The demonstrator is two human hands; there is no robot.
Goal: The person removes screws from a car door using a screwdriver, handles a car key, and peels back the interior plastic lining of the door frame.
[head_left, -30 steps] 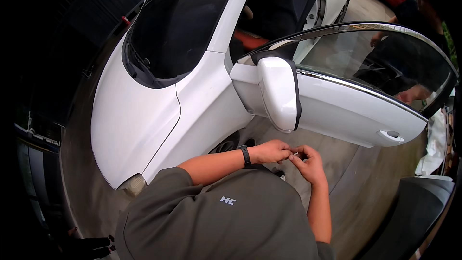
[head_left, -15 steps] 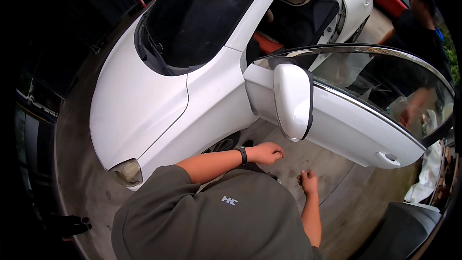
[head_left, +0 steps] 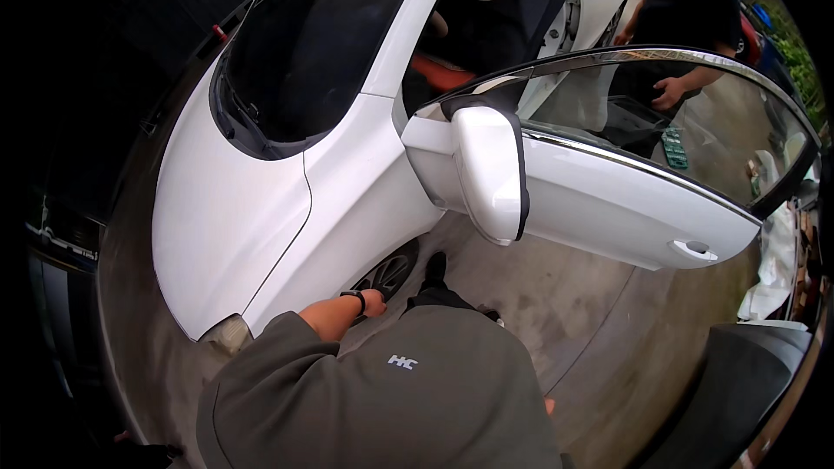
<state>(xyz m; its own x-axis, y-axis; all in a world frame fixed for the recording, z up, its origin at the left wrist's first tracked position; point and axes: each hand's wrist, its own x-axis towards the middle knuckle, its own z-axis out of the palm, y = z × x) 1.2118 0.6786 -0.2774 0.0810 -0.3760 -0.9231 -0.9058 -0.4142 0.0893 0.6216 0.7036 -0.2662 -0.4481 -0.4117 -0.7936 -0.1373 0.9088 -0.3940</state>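
Both hands had dropped from in front of the belly, beside the open door (head_left: 625,200) of the white car (head_left: 243,217).
Half a second earlier the hands were raised near each other below the side mirror (head_left: 488,169); now the left hand (head_left: 373,302) hung farther left, near the front wheel (head_left: 391,274), its fingers seemingly curled, though I could not tell whether it gripped anything, and the right hand (head_left: 549,406) (just a sliver of skin past the shirt (head_left: 382,399)) hid its grip too. Beyond the door stood a co-worker (head_left: 686,9), and a green case (head_left: 675,149) showed through its glass. The concrete floor (head_left: 573,295) was smudged and crossed by a thin seam; a dark wall (head_left: 156,9) rose far left, a dark grey panel (head_left: 738,382) lay near right.
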